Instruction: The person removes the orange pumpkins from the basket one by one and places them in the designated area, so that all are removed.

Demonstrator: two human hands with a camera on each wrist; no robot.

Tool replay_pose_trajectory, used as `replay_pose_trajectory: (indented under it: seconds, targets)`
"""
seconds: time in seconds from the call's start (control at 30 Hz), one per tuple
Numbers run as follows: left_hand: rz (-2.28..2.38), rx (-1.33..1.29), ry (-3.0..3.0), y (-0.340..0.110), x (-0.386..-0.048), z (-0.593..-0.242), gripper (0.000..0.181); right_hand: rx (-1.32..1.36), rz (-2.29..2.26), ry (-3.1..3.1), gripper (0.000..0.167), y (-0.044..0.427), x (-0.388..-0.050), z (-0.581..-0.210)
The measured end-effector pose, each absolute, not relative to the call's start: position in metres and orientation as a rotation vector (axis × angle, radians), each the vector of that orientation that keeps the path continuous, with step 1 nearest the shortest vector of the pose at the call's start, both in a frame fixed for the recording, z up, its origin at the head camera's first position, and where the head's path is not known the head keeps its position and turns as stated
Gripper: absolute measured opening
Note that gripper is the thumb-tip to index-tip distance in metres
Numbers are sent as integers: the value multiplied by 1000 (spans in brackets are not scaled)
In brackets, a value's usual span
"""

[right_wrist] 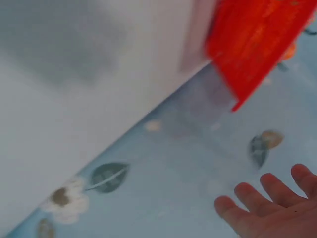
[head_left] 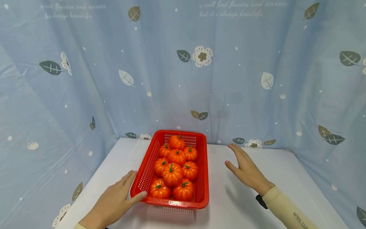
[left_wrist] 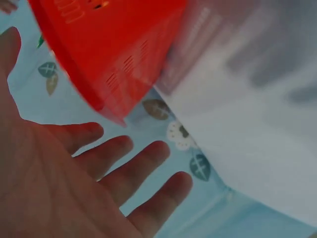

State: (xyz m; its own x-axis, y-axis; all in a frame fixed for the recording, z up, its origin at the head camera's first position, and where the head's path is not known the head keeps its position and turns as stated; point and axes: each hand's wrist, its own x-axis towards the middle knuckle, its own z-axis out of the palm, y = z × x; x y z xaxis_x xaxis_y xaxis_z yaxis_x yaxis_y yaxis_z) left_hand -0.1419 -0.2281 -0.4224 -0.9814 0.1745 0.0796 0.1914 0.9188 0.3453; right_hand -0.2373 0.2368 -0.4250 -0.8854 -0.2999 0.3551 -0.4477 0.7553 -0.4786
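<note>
A red plastic basket (head_left: 203, 178) with slotted walls stands on the white table, holding several small orange pumpkins (head_left: 172, 174) with green stems. My left hand (head_left: 112, 198) is at the basket's near left corner, fingers straight and thumb spread beside the rim. In the left wrist view, the left hand (left_wrist: 94, 168) has its fingers extended near the basket wall (left_wrist: 114, 54), with a gap visible there. My right hand (head_left: 248, 170) hovers over the table to the right of the basket, apart from it. The right wrist view shows that hand (right_wrist: 272, 208) with loose, empty fingers.
The white table (head_left: 274, 171) extends on both sides of the basket. A blue curtain (head_left: 166, 70) printed with leaves and flowers closes off the back and both sides. A dark band (head_left: 261, 201) circles the right wrist.
</note>
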Motion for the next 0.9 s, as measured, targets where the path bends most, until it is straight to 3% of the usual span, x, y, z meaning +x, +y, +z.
replay_pose_trajectory:
  seconds: [0.47,0.9]
  targets:
    - [-583,-258,-3124,-218,-141,-429,114,1039,930,-2851,77,134,-229,-382]
    - [-633,-212,-3171,-208,-143,-428,118,1202,583,-3020,87,74,-238,-384]
